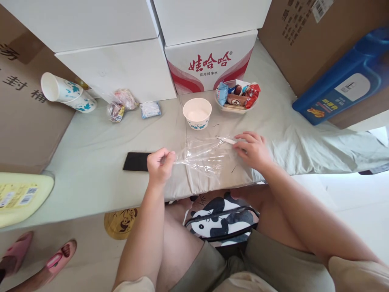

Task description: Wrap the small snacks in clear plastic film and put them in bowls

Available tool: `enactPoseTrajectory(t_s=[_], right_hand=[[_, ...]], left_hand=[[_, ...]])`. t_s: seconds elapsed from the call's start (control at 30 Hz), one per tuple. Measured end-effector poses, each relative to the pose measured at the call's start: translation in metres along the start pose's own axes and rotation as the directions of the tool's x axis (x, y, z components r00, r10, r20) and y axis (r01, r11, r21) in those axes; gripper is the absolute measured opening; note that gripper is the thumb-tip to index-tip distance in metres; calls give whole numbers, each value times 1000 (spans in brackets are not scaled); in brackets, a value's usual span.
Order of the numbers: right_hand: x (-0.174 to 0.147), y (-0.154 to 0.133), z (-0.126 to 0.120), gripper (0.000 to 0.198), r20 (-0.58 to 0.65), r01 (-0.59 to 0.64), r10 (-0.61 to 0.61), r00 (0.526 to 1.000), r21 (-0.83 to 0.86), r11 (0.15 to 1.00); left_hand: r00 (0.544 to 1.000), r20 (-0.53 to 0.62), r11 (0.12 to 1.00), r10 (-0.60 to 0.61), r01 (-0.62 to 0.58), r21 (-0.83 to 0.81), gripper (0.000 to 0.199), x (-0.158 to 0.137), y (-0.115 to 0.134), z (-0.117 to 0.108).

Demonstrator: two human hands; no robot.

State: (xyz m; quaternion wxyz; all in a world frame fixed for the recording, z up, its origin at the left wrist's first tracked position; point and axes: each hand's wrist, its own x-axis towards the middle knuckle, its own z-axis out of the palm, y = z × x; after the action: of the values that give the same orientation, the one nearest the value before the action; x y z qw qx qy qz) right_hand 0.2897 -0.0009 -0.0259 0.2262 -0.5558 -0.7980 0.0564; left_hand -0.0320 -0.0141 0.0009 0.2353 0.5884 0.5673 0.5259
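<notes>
My left hand (pixel 160 163) is closed in a fist around the gathered end of a clear plastic bag (pixel 203 158). The bag fans out to the right, flat on the cloth. My right hand (pixel 252 150) pinches a slim white stick-shaped item (pixel 229 140) with a thin tip; its exact kind I cannot make out. The stick lies over the bag's upper right edge. Just behind the bag stands a paper bowl (pixel 197 113) with a blue leaf pattern. Partly under my left hand is a black phone (pixel 135 161).
A clear bowl of wrapped snacks (pixel 237 99) stands at the back. Paper cups (pixel 68 92) lie stacked at the left, near snack packets (pixel 124 101) and a small white-blue packet (pixel 150 109). White boxes (pixel 209 65) line the back; a blue bottle (pixel 343 77) is at right.
</notes>
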Motion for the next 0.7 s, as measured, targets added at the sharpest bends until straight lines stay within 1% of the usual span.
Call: enactPoseTrajectory(t_s=[0.07,0.13,0.2,0.27,0.3,0.33,0.37,0.4,0.43,0.47,0.5,0.53,0.57,0.6,0.63,0.67,0.7], right_hand=[[2,2,0,23,-83,-72,74,994,28,997],[4,4,-1,22,-134,-129,136,982,55,990],[4,5,-4,21,-181,-202,208,961,51,978],[2,4,-8,26,-265,-257,260,928,48,965],[1,1,-11,30,-297,-240,249,922,66,969],[-2,-2,-13,34,-299,-174,196,934,101,980],[-4,-8,-14,36,-264,-63,101,959,147,987],[-7,-15,-14,37,-195,66,-27,980,196,978],[-10,-22,-13,41,-104,186,-165,981,244,952],[-12,-31,-11,47,-9,267,-275,962,270,925],[-14,-38,-8,52,67,301,-330,942,269,915],[-15,-45,-5,49,112,314,-352,929,261,913],[-15,-50,-2,40,127,312,-353,927,261,914],[-14,-53,0,28,109,297,-336,935,275,915],[-13,-54,1,20,65,272,-305,950,306,912],[-11,-53,0,17,13,227,-247,969,345,911],[-9,-52,-2,18,-28,159,-160,987,385,909]], left_hand=[[998,-57,988,-23,14,-155,33,2,1,-1],[992,-114,961,-49,16,-276,33,5,3,-1],[984,-158,944,-84,28,-328,34,6,5,-1],[979,-170,944,-112,51,-326,36,6,5,0],[979,-166,949,-118,63,-308,36,5,4,0],[980,-159,957,-120,71,-283,36,4,3,1],[982,-150,964,-118,77,-256,36,4,2,2],[983,-140,970,-115,81,-231,36,3,1,3],[985,-132,974,-112,83,-212,36,2,-1,3],[986,-125,976,-109,82,-201,36,2,-3,4],[987,-121,978,-106,81,-195,36,2,-4,4],[988,-118,979,-104,80,-187,36,2,-5,4],[988,-115,981,-103,81,-175,37,2,-6,4],[988,-112,984,-103,84,-158,37,2,-7,4],[989,-109,987,-102,87,-133,38,2,-7,3],[990,-102,991,-97,87,-100,38,1,-6,2],[992,-87,995,-87,82,-60,38,1,-5,1]])
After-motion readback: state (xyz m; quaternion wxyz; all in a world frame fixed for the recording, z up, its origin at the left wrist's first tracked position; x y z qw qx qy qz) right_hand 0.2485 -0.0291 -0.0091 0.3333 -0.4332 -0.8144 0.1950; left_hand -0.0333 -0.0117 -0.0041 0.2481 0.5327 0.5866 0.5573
